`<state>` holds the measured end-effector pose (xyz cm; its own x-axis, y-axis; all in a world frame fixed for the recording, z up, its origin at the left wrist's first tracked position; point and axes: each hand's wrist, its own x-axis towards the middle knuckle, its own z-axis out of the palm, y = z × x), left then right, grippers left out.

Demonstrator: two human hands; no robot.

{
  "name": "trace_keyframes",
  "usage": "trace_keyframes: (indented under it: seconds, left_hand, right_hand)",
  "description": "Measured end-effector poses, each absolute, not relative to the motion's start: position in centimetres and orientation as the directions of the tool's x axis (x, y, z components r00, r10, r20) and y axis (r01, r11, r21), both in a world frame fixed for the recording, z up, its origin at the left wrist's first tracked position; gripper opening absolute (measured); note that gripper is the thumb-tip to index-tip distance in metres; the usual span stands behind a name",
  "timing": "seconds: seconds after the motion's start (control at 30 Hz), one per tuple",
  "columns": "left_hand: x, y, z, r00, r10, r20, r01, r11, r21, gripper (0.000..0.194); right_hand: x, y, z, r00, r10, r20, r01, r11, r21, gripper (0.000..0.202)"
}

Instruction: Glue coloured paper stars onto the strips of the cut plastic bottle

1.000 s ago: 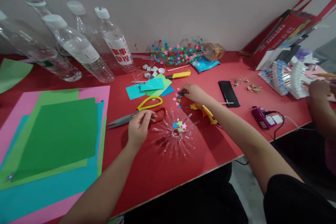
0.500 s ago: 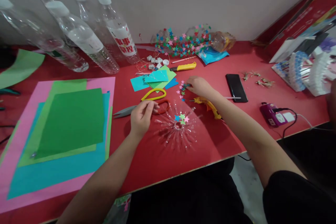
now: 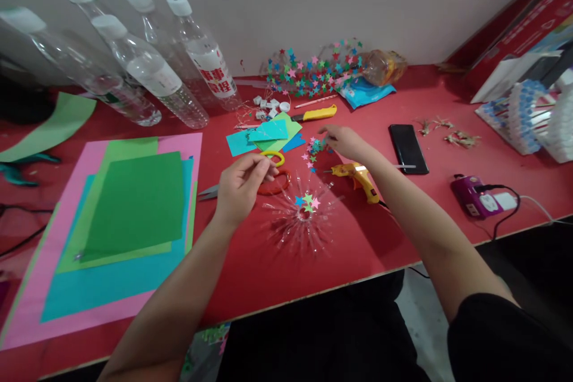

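Note:
My left hand [image 3: 242,186] hovers over the scissors [image 3: 277,182], thumb and fingers pressed together; anything between them is too small to make out. My right hand [image 3: 342,138] is at the pile of small paper stars [image 3: 312,154], its fingers somewhat apart, the tips over the pile's right side. Between my forearms lies a clear plastic piece cut into a fringe [image 3: 290,230], with blue, green and pink stars [image 3: 308,200] at its centre. The yellow glue gun [image 3: 356,176] rests beside my right forearm.
Clear bottles [image 3: 210,65] stand at the back left, near stacked coloured paper [image 3: 134,203]. A star-covered bottle [image 3: 313,74] lies at the back. The yellow cutter [image 3: 320,113], phone [image 3: 408,148], purple adapter [image 3: 477,196] and white-blue beaded craft [image 3: 530,116] are also on the table.
My left hand has risen slightly and covers more of the yellow scissor handle. My right hand's fingers have spread a little at the star pile. The view has shifted slightly left.

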<state>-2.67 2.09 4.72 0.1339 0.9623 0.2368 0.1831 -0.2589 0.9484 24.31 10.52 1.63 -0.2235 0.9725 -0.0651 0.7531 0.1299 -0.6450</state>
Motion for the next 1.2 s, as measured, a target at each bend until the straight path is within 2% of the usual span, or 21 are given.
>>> trace_keyframes:
  seconds: [0.13,0.3,0.4,0.47,0.63,0.73,0.83,0.9,1.0,1.1,1.2]
  left_hand:
    - [-1.2,2.9,6.0,0.187,0.960,0.207,0.127,-0.232,0.964,0.012]
    - [1.3,4.5,6.2,0.325,0.938,0.120,0.139,-0.174,0.975,0.006]
    - [2.5,5.4,5.8,0.290,0.950,0.115,0.211,-0.181,0.960,0.009]
    - [2.9,5.7,5.6,0.280,0.953,0.119,0.254,-0.193,0.948,0.010]
    - [2.6,5.9,4.8,0.280,0.953,0.119,0.262,-0.195,0.945,0.003]
    - [2.1,6.2,4.4,0.233,0.969,0.084,0.276,-0.149,0.950,0.003]
    - [1.6,6.6,4.1,0.231,0.973,0.003,0.244,-0.061,0.968,0.004]
    - [1.5,6.7,4.1,0.245,0.969,-0.034,0.227,-0.024,0.974,0.005]
    - [1.5,6.6,4.1,0.249,0.967,-0.049,0.221,-0.008,0.975,0.005]
    - [1.7,6.3,4.2,0.262,0.964,-0.042,0.209,-0.015,0.978,0.006]
    - [1.7,6.1,4.6,0.227,0.974,0.002,0.214,-0.052,0.975,0.006]
  right_hand:
    - [24.4,9.8,2.1,-0.163,0.983,-0.085,0.592,0.028,-0.806,0.014]
    - [23.5,7.9,3.8,-0.131,0.989,-0.069,0.399,-0.011,-0.917,0.007]
    - [22.3,6.4,5.2,-0.207,0.978,-0.041,0.170,-0.005,-0.985,0.006]
    - [21.4,5.5,5.9,-0.265,0.964,-0.016,0.103,0.012,-0.995,0.007]
    - [19.9,4.8,5.9,-0.315,0.949,-0.015,0.202,0.052,-0.978,0.007]
    - [20.1,5.5,4.6,-0.245,0.969,0.019,0.310,0.097,-0.946,0.004]
    - [20.4,6.3,3.2,-0.184,0.979,0.092,0.477,0.171,-0.862,0.005]
    - [20.4,6.5,2.9,-0.225,0.959,0.169,0.561,0.270,-0.782,0.009]
    - [20.1,6.3,3.3,-0.297,0.915,0.274,0.545,0.398,-0.738,0.017]
    - [19.7,5.6,4.1,-0.301,0.904,0.305,0.488,0.421,-0.765,0.012]
    - [19.4,5.1,4.6,-0.262,0.868,0.422,0.541,0.494,-0.681,0.008]
